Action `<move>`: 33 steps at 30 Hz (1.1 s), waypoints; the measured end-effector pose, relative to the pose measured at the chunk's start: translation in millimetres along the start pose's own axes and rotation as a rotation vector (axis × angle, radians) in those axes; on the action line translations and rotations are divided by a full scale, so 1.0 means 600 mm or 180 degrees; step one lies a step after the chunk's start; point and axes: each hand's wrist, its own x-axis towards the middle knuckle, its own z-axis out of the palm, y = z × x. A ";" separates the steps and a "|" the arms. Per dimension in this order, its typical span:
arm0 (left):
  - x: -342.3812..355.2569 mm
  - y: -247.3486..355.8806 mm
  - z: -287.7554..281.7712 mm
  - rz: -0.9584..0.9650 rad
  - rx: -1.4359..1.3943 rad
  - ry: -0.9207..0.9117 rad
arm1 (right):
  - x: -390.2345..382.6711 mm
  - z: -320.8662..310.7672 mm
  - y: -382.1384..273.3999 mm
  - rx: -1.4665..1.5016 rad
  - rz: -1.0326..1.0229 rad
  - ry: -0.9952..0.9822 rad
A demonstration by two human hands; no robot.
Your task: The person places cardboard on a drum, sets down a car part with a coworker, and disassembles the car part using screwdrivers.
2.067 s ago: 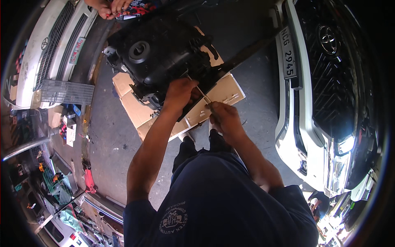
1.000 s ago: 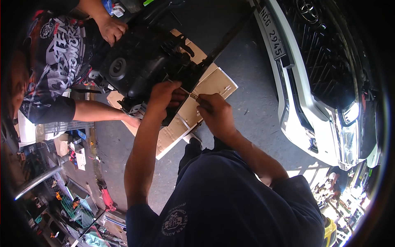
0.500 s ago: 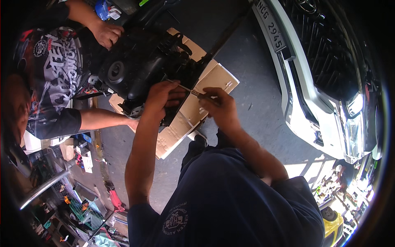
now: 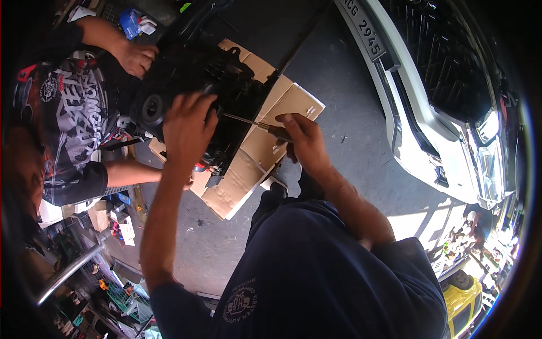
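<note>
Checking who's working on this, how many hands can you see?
3. Left hand on the black assembly; right hand holding the screwdriver; a co-worker's hand on the assembly's far side. The co-worker's other hand is hidden.

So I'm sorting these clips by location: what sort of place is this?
Most likely a car repair yard: a white car stands close by, a black car part lies on flattened cardboard over concrete, and the right hand works a screwdriver.
</note>
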 end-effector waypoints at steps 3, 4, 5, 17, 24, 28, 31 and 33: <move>0.040 -0.039 -0.002 0.1823 0.0802 -0.0012 | 0.003 -0.001 0.006 -0.0316 -0.0153 0.0035; 0.043 -0.046 0.006 0.1976 0.0817 -0.0233 | 0.004 0.002 0.014 -0.0233 -0.0296 0.0032; 0.048 -0.043 0.008 0.2160 0.0818 -0.0473 | 0.004 0.003 0.024 -0.0139 -0.0429 0.0064; 0.065 -0.039 0.003 0.2344 0.0901 -0.0822 | -0.011 -0.016 -0.014 -0.0250 0.0158 -0.0378; 0.049 -0.038 0.007 0.2326 0.1012 -0.0715 | -0.029 0.011 0.023 0.0003 -0.1174 0.0063; 0.031 -0.035 0.005 0.2297 0.1088 -0.0712 | -0.040 0.004 0.031 -0.0377 -0.0393 -0.0177; 0.009 -0.027 -0.001 0.2282 0.1132 -0.0622 | -0.059 0.020 0.052 -0.0090 -0.1089 0.0075; -0.008 -0.027 -0.005 0.2220 0.1200 -0.0592 | -0.074 0.022 0.047 0.0288 -0.1414 0.0182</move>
